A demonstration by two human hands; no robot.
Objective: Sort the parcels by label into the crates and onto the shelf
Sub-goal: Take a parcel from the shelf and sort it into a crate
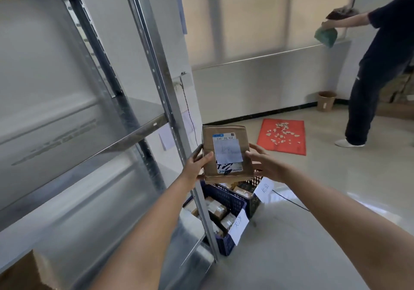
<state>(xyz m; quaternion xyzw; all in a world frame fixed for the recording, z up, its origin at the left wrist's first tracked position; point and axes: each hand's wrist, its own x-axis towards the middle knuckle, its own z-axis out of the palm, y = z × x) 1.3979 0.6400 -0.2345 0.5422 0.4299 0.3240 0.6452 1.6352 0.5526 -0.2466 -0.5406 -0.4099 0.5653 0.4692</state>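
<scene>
The sorting was judged to be partly done. To the left of the fingers, the shelf (pixel 143 130) showed only bare metal boards, and no parcel was seen on them, though a brown carton corner was glimpsed at the lower left edge. Below the fingers, two crates were set side by side on the floor just beside the shelf post: a blue crate (pixel 226 242) and, behind it, a black crate (pixel 254 202), each tagged with a handwritten paper and each already holding several small brown parcels. One parcel (pixel 226 153) was held up in the air above the crates, face toward the camera, so at least this one was left to place; how many more remained could not be told. The left hand (pixel 198 164) was clamped on the parcel's left edge, thumb laid on the front face and fingers wrapped behind. On the parcel's front a printed label was covered in part by a pale note bearing blurred handwriting, which seemed to match the black crate's tag, though this was not certain. The right hand (pixel 264 162) was set against the parcel's right edge with fingers spread and nearly straight, touching rather than gripping. Well to the right of the fingers, a red mat (pixel 282 136) strewn with paper scraps and a second person were seen.
</scene>
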